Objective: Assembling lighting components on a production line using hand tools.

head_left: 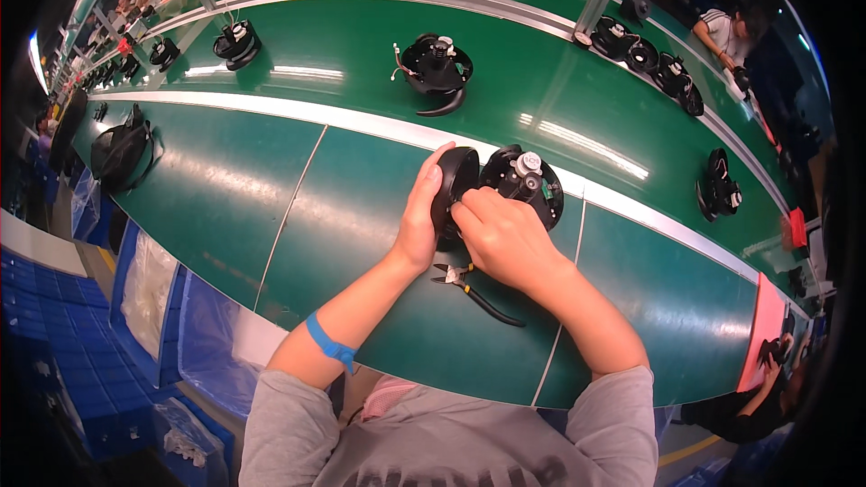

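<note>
I have the black round cover (458, 180) above the near bench, just left of the open black housing (532, 182) and near the belt-side edge. The left hand (419, 225) holds it, palm and fingers along its outer left side; the right hand (501, 234) is curled at its inner side, and I cannot tell whether those fingertips pinch anything. I judge the cover light, stiff and rather slick, like moulded plastic, best held by its rim. The housing would be heavier, I expect, its fittings fragile, so I would grip its outer wall. The cover stands on edge, the long axis of its outline running away from me, far end leaning slightly right; its inner side seems to face right. The housing opens upward, its white-capped cylinder upright. Cutting pliers (467, 287) lie nearer me on the green bench (361, 198); beyond, another black unit (437, 68) sits on the green belt (325, 45).
</note>
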A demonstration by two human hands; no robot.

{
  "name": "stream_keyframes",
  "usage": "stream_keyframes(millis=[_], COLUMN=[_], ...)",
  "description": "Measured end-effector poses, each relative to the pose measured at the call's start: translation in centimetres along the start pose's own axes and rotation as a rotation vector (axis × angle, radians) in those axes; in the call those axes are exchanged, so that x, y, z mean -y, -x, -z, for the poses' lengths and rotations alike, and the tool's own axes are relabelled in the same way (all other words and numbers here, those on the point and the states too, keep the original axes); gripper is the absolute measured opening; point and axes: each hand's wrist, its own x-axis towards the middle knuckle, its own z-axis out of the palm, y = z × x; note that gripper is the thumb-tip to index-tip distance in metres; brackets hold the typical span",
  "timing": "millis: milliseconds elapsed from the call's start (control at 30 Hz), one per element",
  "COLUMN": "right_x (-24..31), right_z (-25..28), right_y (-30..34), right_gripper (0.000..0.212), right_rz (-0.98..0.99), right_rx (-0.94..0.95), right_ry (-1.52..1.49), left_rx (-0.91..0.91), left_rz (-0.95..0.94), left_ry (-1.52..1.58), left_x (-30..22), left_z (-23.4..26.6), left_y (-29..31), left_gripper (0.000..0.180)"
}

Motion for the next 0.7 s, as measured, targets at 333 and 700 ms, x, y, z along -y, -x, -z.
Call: stream_keyframes(millis=[333,700], right_x=[-0.8,-0.8], right_z=[-0.4,2.4], right_y=[-0.3,-1.6], right_gripper=[0.012,0.017], right_rz=[0.073,-0.026], right_rx=[0.014,-0.047], right_ry=[-0.08,0.028], left_rx=[0.128,0.045], left_rz=[-0.092,0.054], left_ry=[-0.203,-0.001], left_x=[0.0,-0.5], left_z=[0.9,1.0], left_y=[0.1,0.4], left_gripper=[0.057,0.06])
